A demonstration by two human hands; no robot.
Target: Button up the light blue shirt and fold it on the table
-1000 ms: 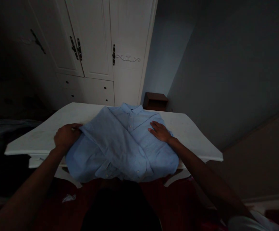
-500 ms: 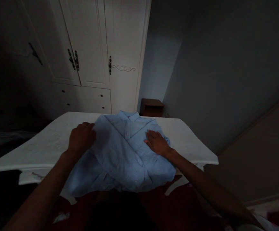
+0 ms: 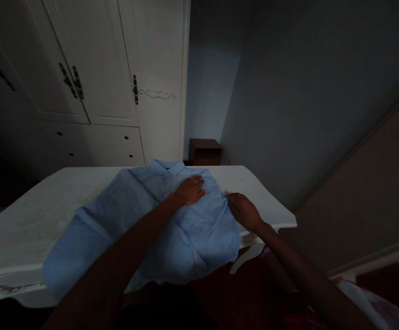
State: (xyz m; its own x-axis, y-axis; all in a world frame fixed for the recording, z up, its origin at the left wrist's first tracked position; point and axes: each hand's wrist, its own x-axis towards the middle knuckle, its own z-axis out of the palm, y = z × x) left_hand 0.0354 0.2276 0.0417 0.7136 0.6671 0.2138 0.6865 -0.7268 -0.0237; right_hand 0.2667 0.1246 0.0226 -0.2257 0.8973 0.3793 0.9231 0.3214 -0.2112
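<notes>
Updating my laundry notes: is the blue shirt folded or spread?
Mostly spread: the shirt lies front up, collar at the far edge of the table, fabric past the near edge. Cannot tell if anything is tucked beneath.

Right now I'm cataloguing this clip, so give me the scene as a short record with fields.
Surface: white table, curved leg visible
Garment: light blue cloth shirt, draped over the table's near edge
Left hand: palm down on the shirt, below its collar
Right hand: at the shirt's edge; grip unclear
Background: white wardrobe, dark handles; small brown open-fronted cabinet
</notes>
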